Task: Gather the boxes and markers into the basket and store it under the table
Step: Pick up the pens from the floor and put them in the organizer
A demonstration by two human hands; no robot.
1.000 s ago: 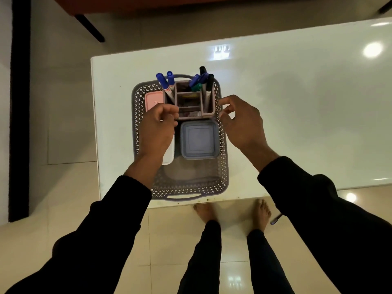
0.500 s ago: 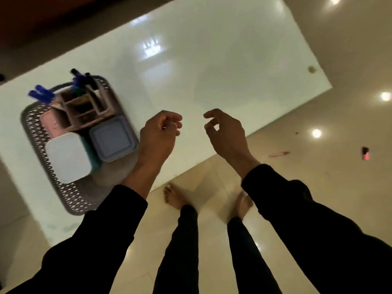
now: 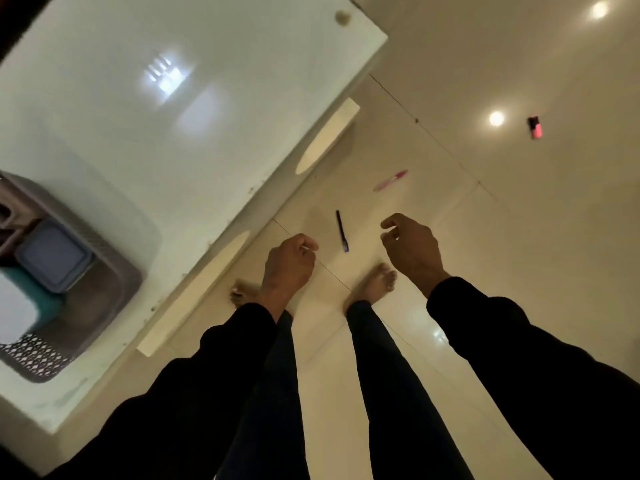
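The grey perforated basket (image 3: 114, 268) stands on the white table (image 3: 173, 133) at the far left, partly cut off by the frame. Inside it I see a blue-lidded box (image 3: 52, 254), a teal box (image 3: 24, 282) with a white lid and the edge of a pink organiser (image 3: 8, 216). On the floor lie a dark marker (image 3: 341, 231), a pink marker (image 3: 390, 180) and a small pink and black object (image 3: 535, 127). My left hand (image 3: 287, 261) is loosely curled and holds nothing. My right hand (image 3: 412, 247) hangs half open above the floor, right of the dark marker.
My bare feet (image 3: 377, 282) stand on the glossy tiled floor beside the table's front edge. A small round knob (image 3: 343, 17) sits on the table's far corner. Ceiling lights reflect off the tiles on the right.
My view has swung right, away from the basket and toward the floor. Both hands left the basket and moved out past the table's edge, over the floor near the dark marker.
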